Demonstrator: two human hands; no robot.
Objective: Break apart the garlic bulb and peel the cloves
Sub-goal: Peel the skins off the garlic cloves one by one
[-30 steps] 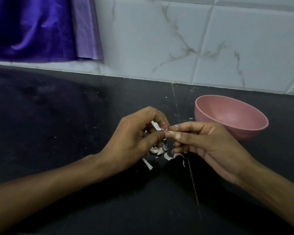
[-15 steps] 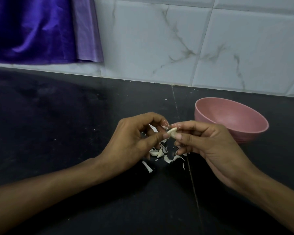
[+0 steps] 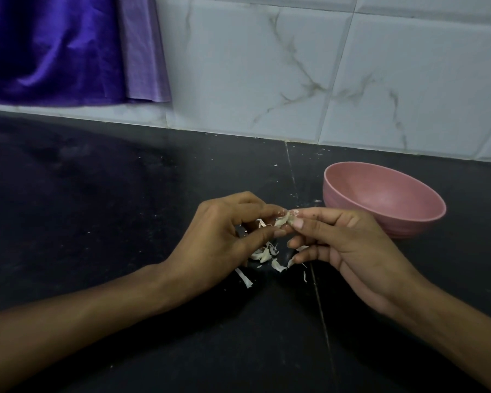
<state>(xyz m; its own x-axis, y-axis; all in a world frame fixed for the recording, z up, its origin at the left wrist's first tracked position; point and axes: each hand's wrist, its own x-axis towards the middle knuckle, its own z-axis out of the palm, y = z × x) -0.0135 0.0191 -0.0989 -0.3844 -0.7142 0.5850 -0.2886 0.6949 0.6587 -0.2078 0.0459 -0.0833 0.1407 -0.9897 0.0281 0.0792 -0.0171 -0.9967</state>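
Both hands pinch one clove [image 3: 282, 221] above mid-worktop: left hand [image 3: 224, 239] by thumb and forefinger, right hand [image 3: 349, 245] likewise at its other end. Peelings [image 3: 267, 255] beneath suggest peeling is underway; the bowl [image 3: 425, 222] near the back edge looks empty.

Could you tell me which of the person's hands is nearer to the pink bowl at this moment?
Right. The right hand is just beside the pink bowl, on its left and a little nearer the camera. The left hand lies farther left, beyond the garlic clove both pinch.
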